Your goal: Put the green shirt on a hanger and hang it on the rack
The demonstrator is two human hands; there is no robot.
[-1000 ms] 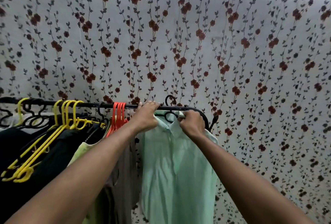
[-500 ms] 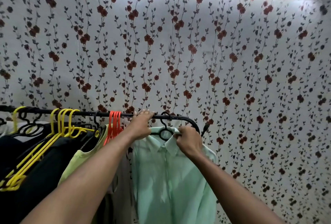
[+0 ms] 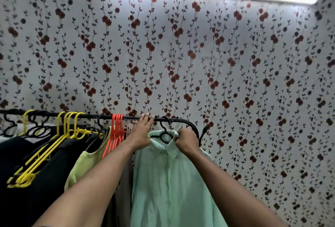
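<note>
I see the green shirt [image 3: 168, 181] on a black hanger [image 3: 165, 134], and the hanger's hook is over the rack [image 3: 183, 120], near the rack's bent end. So I think the job is almost done. My right hand [image 3: 186, 140] is just under the rack, and its fingers [image 3: 178, 134] are closed tight on the shirt's collar, I think to pull it straight on the hanger. My left hand [image 3: 142, 133] is beside the hook, on the side away from the bent end. Its fingers [image 3: 146, 118] are spread out flat and rest on the rack, holding nothing, maybe to keep the red hangers [image 3: 116, 132] and yellow hangers [image 3: 54, 147] pushed away so the shirt has room.
</note>
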